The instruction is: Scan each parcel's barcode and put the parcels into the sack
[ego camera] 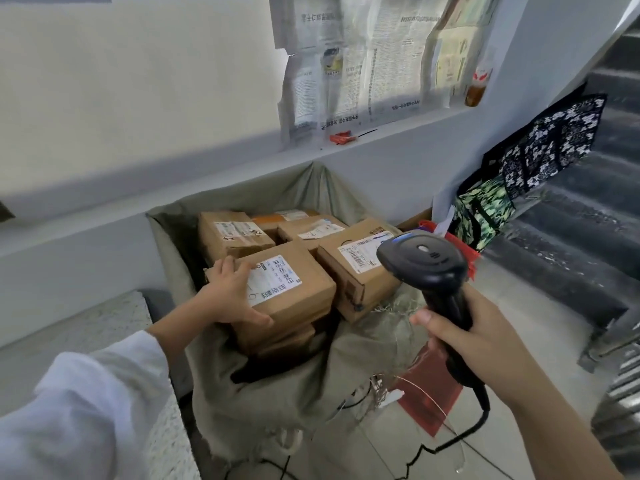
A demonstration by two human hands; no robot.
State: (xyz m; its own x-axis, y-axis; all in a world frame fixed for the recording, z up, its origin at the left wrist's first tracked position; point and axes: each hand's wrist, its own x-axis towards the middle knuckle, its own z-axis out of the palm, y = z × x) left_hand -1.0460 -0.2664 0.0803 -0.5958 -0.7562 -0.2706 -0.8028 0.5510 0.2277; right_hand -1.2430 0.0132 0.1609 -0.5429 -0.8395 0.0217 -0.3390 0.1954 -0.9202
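I judge this to be the placing step: my left hand (pixel 231 295) has its fingers (pixel 225 268) laid over the top left corner of the front parcel (pixel 294 299) and the thumb against its near side, clasping it. The parcel sits on a stack of others inside the open sack (pixel 249 396). My right hand (pixel 479 341) is wrapped tight round the handle of the scanner (pixel 424 259), whose head hangs just beside the parcel at right (pixel 356 271), above the sack's mouth. The front parcel's label (pixel 273 279) faces up, but I cannot tell whether it has been read, since the scanner's window points away from me and I see no beam. If it has, the next move calls for letting go without tipping the stack, then reaching for a fresh parcel; if not, I would swing the scanner head left over that label first. Any parcels waiting to be scanned are out of view. The sack's depth and its lower layers are hidden, the label print is too small to read, and the scanner cable (pixel 446 445) runs off the bottom edge.
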